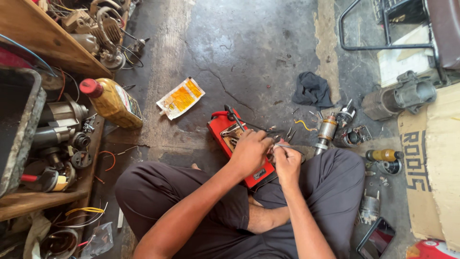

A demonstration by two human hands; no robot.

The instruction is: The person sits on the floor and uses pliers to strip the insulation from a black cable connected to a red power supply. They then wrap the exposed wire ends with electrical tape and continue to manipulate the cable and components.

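Red meter case [224, 135], yellow bottle [115, 103] (red cap), dark cloth [312, 89].

Soft, even daylight fills the scene; shadows on the floor [249, 52] are faint. No glare. Wide-angle lens bends the edges. Sharp around the hands, slight blur at the corners.

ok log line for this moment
left hand: on red tool body | right hand: pinching small part, unclear | armature on floor beside

Floor layout: tool case [229, 136] before the crossed legs; bottle [113, 102] and pouch [181, 98] left; motor armature [327, 130] right (rag [312, 89] behind it).
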